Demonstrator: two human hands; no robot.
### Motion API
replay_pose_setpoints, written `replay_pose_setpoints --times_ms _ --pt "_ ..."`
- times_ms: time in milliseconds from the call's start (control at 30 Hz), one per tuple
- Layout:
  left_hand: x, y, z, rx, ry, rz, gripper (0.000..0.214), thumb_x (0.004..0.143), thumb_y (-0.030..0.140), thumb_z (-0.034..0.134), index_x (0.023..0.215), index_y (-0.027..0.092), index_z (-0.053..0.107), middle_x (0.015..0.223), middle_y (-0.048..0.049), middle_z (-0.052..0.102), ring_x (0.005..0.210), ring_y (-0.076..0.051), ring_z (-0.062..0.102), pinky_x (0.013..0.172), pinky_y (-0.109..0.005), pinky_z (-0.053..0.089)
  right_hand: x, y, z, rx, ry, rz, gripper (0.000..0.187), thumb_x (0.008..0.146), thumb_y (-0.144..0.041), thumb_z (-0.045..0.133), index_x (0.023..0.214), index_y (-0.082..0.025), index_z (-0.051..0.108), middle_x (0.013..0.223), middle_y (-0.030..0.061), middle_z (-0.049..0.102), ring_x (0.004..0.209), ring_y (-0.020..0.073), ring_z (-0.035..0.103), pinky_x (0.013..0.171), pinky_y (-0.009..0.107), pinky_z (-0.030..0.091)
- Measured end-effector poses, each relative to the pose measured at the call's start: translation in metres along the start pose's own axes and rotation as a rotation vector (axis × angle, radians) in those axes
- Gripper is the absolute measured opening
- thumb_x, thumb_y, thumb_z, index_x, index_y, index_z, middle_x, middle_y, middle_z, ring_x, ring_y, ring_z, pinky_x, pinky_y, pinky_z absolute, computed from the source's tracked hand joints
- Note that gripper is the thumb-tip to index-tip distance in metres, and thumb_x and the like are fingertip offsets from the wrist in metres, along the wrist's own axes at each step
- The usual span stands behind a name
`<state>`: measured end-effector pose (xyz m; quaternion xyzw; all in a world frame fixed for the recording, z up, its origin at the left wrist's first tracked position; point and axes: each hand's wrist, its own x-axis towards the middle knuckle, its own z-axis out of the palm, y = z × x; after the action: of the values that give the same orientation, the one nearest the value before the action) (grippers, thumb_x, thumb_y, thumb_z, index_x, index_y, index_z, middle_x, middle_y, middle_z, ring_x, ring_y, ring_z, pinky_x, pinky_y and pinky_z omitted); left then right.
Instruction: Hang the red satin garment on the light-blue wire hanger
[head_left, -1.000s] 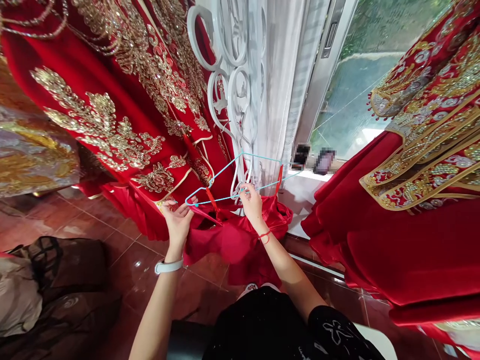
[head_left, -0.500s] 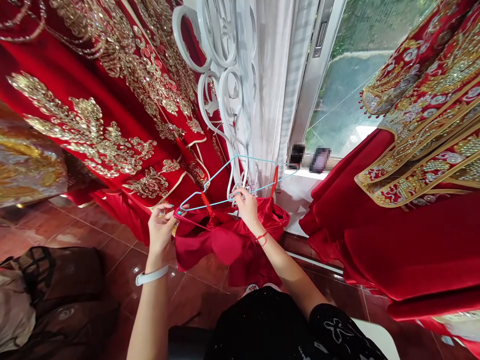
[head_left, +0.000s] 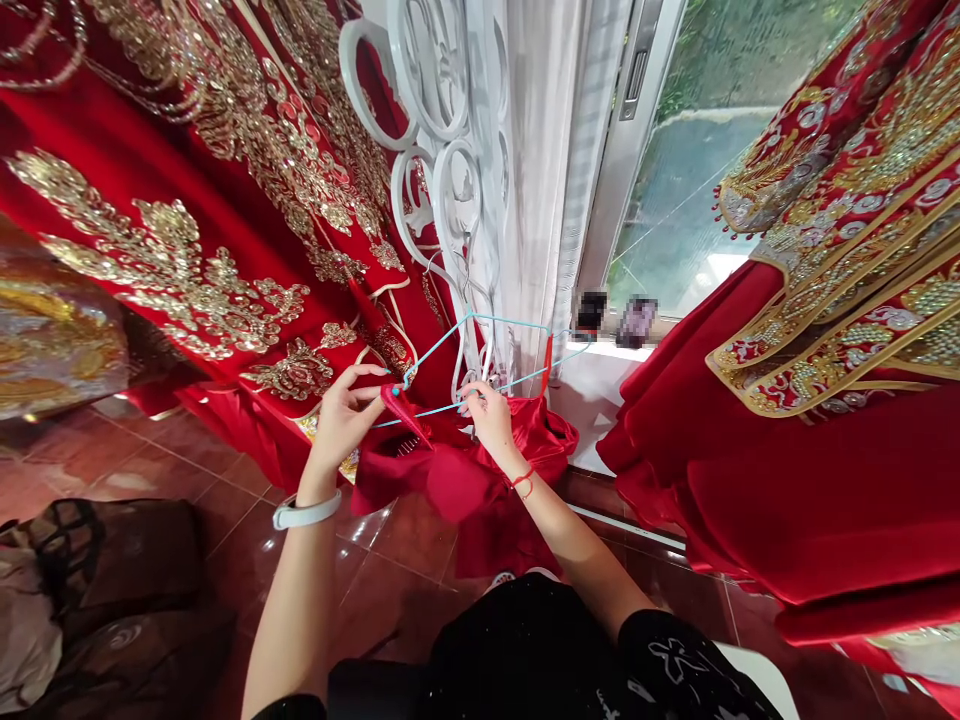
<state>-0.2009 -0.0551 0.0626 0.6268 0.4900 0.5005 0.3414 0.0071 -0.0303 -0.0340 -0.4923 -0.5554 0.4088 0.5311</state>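
Observation:
A light blue wire clothes hanger point(head_left: 510, 321) stands in front of the white scrollwork, with a red satin dress point(head_left: 457, 485) below it. Between thumb and finger, my left hand point(head_left: 343, 425) pinches a red strap of the dress close to the hanger's left notch. My right hand point(head_left: 487, 415) is closed on the hanger's bottom bar near its middle. On the right side, another red strap point(head_left: 547, 362) loops over the hanger. Part of the bar's left end is hidden behind my left hand and the strap.
White ornate scrollwork point(head_left: 439, 150) rises behind the hanger. Red gowns with gold beading point(head_left: 172, 260) hang at left, and embroidered red garments point(head_left: 810, 340) at right. Dark bags point(head_left: 127, 580) lie on the tiled floor. Two blurred small objects point(head_left: 636, 322) sit on the window ledge.
My left hand has moved right and slightly up, bringing the strap from the hanger's left end to its notch. My right hand stays on the bar.

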Motion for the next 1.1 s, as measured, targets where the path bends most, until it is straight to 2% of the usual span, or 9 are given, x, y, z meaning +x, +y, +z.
replay_pose_setpoints --times_ms 467,567,633,700,767,833,933,1033,1100 --pt "0.006 0.004 0.007 0.092 -0.27 -0.03 0.048 0.081 0.06 0.072 0.101 0.019 0.059 0.086 -0.0115 0.078 0.091 -0.03 0.077 0.091 -0.043 0.059 0.004 0.004 -0.005 0.022 0.004 -0.016 0.016 0.094 -0.029 0.047 0.089 -0.026 0.062 0.067 -0.0032 0.066 0.065 0.0163 0.066 0.07 0.029 0.053" --pt "0.004 -0.001 0.005 0.129 -0.261 0.013 0.042 0.083 0.053 0.071 0.105 0.018 0.059 0.095 -0.0117 0.077 0.096 -0.029 0.075 0.093 -0.043 0.058 -0.001 0.003 -0.008 0.083 0.016 -0.079 0.019 0.094 -0.031 0.046 0.105 -0.026 0.061 0.073 -0.0026 0.066 0.064 0.0159 0.064 0.067 0.028 0.052" --pt "0.003 -0.005 0.004 0.164 -0.239 0.045 0.041 0.081 0.047 0.072 0.109 0.018 0.06 0.101 -0.0112 0.076 0.097 -0.027 0.074 0.094 -0.043 0.057 -0.006 0.008 -0.012 0.098 0.137 -0.151 0.027 0.094 -0.031 0.047 0.119 -0.026 0.055 0.082 -0.0007 0.066 0.067 0.0157 0.063 0.067 0.028 0.051" --pt "0.003 -0.009 0.004 0.191 -0.2 0.072 0.042 0.08 0.045 0.073 0.11 0.018 0.062 0.104 -0.0104 0.075 0.097 -0.025 0.073 0.094 -0.041 0.057 -0.011 0.017 -0.023 0.035 0.363 -0.197 0.03 0.092 -0.029 0.047 0.122 -0.024 0.051 0.087 0.0013 0.063 0.072 0.0165 0.062 0.071 0.029 0.051" --pt "0.005 -0.013 0.004 0.208 -0.161 0.083 0.043 0.079 0.047 0.073 0.109 0.018 0.064 0.102 -0.0096 0.075 0.093 -0.024 0.072 0.092 -0.039 0.057 -0.012 0.03 -0.042 -0.109 0.581 -0.175 0.028 0.09 -0.025 0.046 0.118 -0.022 0.052 0.087 0.0028 0.061 0.078 0.0184 0.06 0.079 0.032 0.051" --pt "0.008 -0.017 0.006 0.214 -0.132 0.073 0.044 0.079 0.05 0.073 0.106 0.017 0.066 0.099 -0.0092 0.075 0.089 -0.023 0.071 0.09 -0.038 0.058 -0.008 0.047 -0.068 -0.312 0.674 -0.094 0.032 0.085 -0.023 0.049 0.117 -0.021 0.054 0.093 0.0057 0.062 0.088 0.0215 0.059 0.09 0.038 0.049" --pt "0.014 -0.022 0.01 0.203 -0.083 0.056 0.046 0.078 0.057 0.073 0.099 0.016 0.068 0.097 -0.0102 0.075 0.089 -0.024 0.07 0.09 -0.038 0.057 0.001 0.073 -0.107 -0.545 0.528 0.064 0.039 0.076 -0.023 0.059 0.114 -0.021 0.061 0.109 0.0115 0.065 0.104 0.0273 0.059 0.097 0.043 0.046" --pt "0.018 -0.027 0.013 0.181 -0.044 0.045 0.05 0.075 0.061 0.074 0.096 0.016 0.069 0.095 -0.0106 0.075 0.091 -0.024 0.069 0.09 -0.038 0.056 0.004 0.095 -0.133 -0.542 0.303 0.196 0.028 0.075 -0.02 0.058 0.102 -0.022 0.067 0.096 0.0073 0.07 0.094 0.0249 0.064 0.09 0.038 0.049" --pt "0.018 -0.03 0.014 0.172 -0.025 0.046 0.05 0.074 0.061 0.075 0.096 0.016 0.069 0.094 -0.0102 0.075 0.09 -0.024 0.069 0.09 -0.037 0.056 0.002 0.106 -0.142 -0.564 0.293 0.237 0.026 0.074 -0.018 0.058 0.097 -0.022 0.069 0.095 0.0066 0.071 0.093 0.0237 0.065 0.088 0.036 0.049"
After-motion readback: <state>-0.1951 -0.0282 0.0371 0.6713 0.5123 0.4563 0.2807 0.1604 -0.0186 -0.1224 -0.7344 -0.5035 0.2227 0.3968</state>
